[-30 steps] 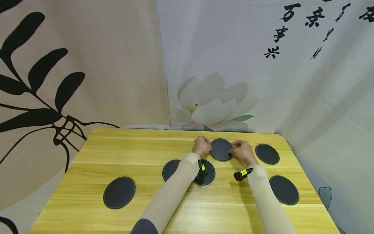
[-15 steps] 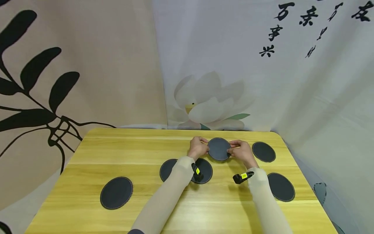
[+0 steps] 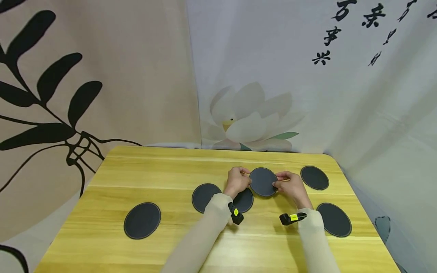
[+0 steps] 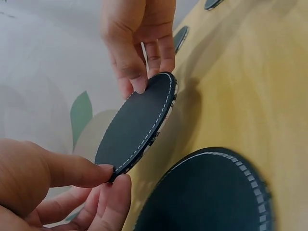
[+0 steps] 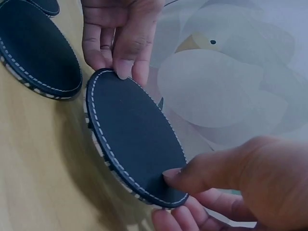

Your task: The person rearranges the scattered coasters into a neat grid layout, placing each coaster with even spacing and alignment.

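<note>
A round black coaster with white edge stitching is held between both hands above the wooden table. My left hand pinches its left edge, thumb on top and fingers beneath. On the opposite edge, the right hand grips with its thumb over the dark face. The coaster tilts, its patterned rim showing in both wrist views, and it casts a shadow on the wood. Close below the left hand lies another coaster, partly hidden by that hand and wrist; it looks large in the left wrist view.
More black coasters lie on the table: one at the left, one left of the left wrist, one at the back right, and one by the right sleeve. A printed curtain hangs behind the table.
Both hands have brought the held coaster a little nearer to the person, over the table. The left hand now overlaps the coaster beneath it more. The head view has shifted slightly.
</note>
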Motion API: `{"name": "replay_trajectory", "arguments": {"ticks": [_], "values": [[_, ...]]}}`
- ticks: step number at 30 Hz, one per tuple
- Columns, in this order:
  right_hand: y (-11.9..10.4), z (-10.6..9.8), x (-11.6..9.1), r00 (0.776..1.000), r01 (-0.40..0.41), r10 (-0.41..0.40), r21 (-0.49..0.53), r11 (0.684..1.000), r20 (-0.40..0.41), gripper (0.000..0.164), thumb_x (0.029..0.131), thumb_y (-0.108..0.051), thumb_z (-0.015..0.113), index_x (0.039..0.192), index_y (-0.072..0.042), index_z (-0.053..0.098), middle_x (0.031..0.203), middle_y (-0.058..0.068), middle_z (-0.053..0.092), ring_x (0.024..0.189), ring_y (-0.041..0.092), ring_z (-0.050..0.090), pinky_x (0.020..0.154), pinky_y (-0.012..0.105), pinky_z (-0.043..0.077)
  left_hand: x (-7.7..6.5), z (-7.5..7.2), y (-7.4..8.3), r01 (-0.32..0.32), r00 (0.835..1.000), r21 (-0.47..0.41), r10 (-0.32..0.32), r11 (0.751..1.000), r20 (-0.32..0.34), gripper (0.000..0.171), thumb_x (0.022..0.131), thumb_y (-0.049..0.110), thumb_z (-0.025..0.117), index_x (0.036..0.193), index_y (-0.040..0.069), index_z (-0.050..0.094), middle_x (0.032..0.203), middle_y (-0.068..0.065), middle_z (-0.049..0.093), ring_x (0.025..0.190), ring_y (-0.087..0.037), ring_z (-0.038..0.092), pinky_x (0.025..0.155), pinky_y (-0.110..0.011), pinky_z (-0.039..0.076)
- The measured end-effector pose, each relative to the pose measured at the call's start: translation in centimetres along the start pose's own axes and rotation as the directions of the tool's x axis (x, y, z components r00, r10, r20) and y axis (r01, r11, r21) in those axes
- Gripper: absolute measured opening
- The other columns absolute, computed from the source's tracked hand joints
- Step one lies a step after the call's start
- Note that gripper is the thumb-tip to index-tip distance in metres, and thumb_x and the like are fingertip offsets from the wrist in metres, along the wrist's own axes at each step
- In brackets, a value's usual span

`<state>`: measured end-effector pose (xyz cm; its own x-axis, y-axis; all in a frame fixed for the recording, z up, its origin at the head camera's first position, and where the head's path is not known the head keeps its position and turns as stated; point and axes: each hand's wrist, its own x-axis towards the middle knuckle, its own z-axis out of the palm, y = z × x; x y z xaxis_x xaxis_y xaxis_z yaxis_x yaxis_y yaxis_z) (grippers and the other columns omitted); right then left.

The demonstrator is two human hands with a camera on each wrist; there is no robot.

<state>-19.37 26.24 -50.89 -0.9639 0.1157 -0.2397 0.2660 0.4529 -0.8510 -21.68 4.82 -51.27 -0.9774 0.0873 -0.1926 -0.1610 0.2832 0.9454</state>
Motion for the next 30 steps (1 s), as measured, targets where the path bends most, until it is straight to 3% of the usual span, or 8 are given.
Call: {"name": "replay_trajectory", "arguments": {"ticks": [14,19,22,26,30], "values": [[1.2,-0.6,-1.8,1.0,-0.005,0.007,-0.058,0.998,0.026,0.042,0.09,-0.008,0.076,0.129,0.001,0.063,0.113,0.014,0.062,0.087,0.018,0.067,0.075,0.033,0.061,-2.8,1.0,-0.5,-0.061,0.998,0.072,0.062,0.995,-0.002,0.024,0.085,-0.009,0.073,0.107,-0.001,0.071,0.085,-0.008,0.062,0.062,-0.013,0.065,0.058,-0.026,0.057],[1.3,-1.0,-2.5,0.998,0.003,0.002,-0.085,0.996,0.061,0.041,0.09,-0.008,0.076,0.128,0.003,0.063,0.111,0.015,0.062,0.089,0.02,0.068,0.076,0.035,0.062,-3.5,1.5,-0.8,-0.093,0.996,0.124,0.093,0.988,0.005,0.023,0.086,-0.01,0.07,0.108,-0.002,0.07,0.083,-0.008,0.062,0.061,-0.014,0.065,0.055,-0.026,0.054],[1.4,-1.3,-2.7,0.997,0.006,0.002,-0.106,0.994,0.08,0.04,0.091,-0.008,0.076,0.127,0.003,0.062,0.111,0.016,0.062,0.089,0.02,0.068,0.076,0.035,0.062,-3.9,1.8,-0.9,-0.111,0.994,0.137,0.11,0.984,0.014,0.024,0.086,-0.012,0.066,0.108,-0.003,0.07,0.077,-0.006,0.062,0.058,-0.011,0.058,0.051,-0.025,0.047],[1.6,-1.5,-2.7,0.996,0.007,0.004,-0.113,0.994,0.092,0.039,0.091,-0.005,0.075,0.126,0.005,0.061,0.109,0.016,0.062,0.086,0.02,0.067,0.075,0.035,0.062,-4.3,2.3,-0.9,-0.098,0.995,0.148,0.096,0.984,0.024,0.028,0.087,-0.013,0.061,0.112,-0.004,0.069,0.064,0.0,0.054,0.05,-0.011,0.044,0.049,-0.024,0.038],[2.0,-1.6,-2.7,0.995,-0.009,0.019,-0.114,0.993,0.093,0.037,0.091,-0.003,0.075,0.123,0.005,0.061,0.106,0.015,0.062,0.084,0.02,0.066,0.073,0.034,0.061,-4.5,2.7,-0.8,-0.061,0.998,0.171,0.056,0.983,0.034,0.03,0.087,-0.014,0.059,0.114,-0.005,0.068,0.058,0.003,0.049,0.047,-0.011,0.042,0.05,-0.024,0.038]]}}
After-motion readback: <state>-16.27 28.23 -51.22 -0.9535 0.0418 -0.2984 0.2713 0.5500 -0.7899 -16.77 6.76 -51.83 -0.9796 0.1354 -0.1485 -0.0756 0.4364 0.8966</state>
